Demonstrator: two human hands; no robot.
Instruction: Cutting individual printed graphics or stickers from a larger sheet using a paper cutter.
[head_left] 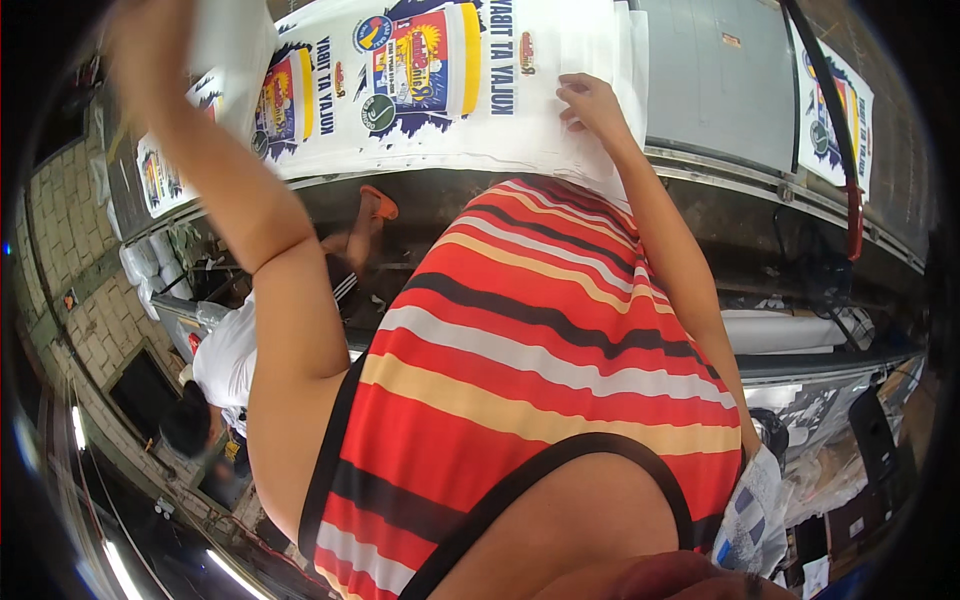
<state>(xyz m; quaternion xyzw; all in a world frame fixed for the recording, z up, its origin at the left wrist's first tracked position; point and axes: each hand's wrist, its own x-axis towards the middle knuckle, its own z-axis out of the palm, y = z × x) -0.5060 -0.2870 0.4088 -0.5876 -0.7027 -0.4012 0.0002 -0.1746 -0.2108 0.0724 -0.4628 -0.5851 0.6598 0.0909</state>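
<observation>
Two bare hands at a long bench of printed white sheets

Largest here is the bench (pixel 715 120), its grey top running left to right on the far side of a person in a striped top (pixel 540 330). To the left, beside and partly below the bench, is a co-worker in a white shirt (pixel 228 350), much of the body hidden behind the person's left arm. The printed sheets (pixel 345 130) lie on the bench straight ahead, overlapping, with blue, yellow and red designs; their far edge is cut off. Another printed sheet (pixel 832 115) lies farther right, crossed by a dark strip.

On the near right I see a pale roll (pixel 780 332) under the bench. Bulky white bags (pixel 150 262) sit at the far left; I can't make out what they hold. A white-and-blue bag (pixel 750 515), nearest on the right, is partly covered by the person's side, its contents hidden too.

Smallest are the hands. The right hand (pixel 597 108) is over the sheets' right end, fingers loosely bent and slightly apart, pinching nothing I can see. The left hand (pixel 150 45), far left near a raised white sheet (pixel 237 35), is blurred; I can't tell how its fingers stand.
</observation>
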